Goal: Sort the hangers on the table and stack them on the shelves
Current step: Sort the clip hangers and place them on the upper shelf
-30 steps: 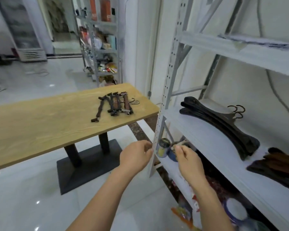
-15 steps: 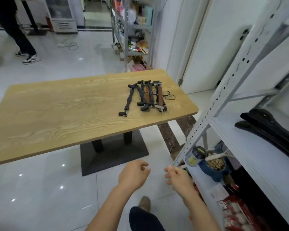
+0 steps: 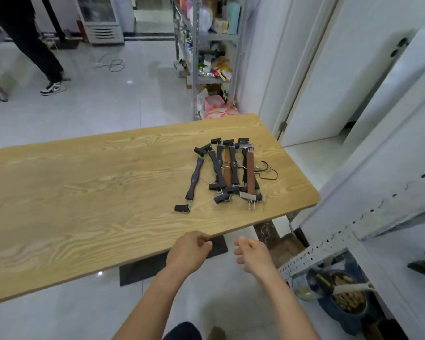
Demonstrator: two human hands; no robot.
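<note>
Beyond your left hand [image 3: 188, 251], the light wooden tabletop [image 3: 84, 192] lies open up to the pile of black and brown clip hangers [image 3: 227, 173]. A perforated white metal shelf post [image 3: 329, 242] stands right of your right hand [image 3: 252, 255].

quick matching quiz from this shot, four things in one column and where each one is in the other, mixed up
Things:
1. hangers
2. blue bowl
3. white cable
4. left hand

Places:
A. far back on the floor
B. low in the shelving unit, at right
C. on the right part of the table
D. at the table's near edge

Pairs: 1-C, 2-B, 3-A, 4-D
</note>
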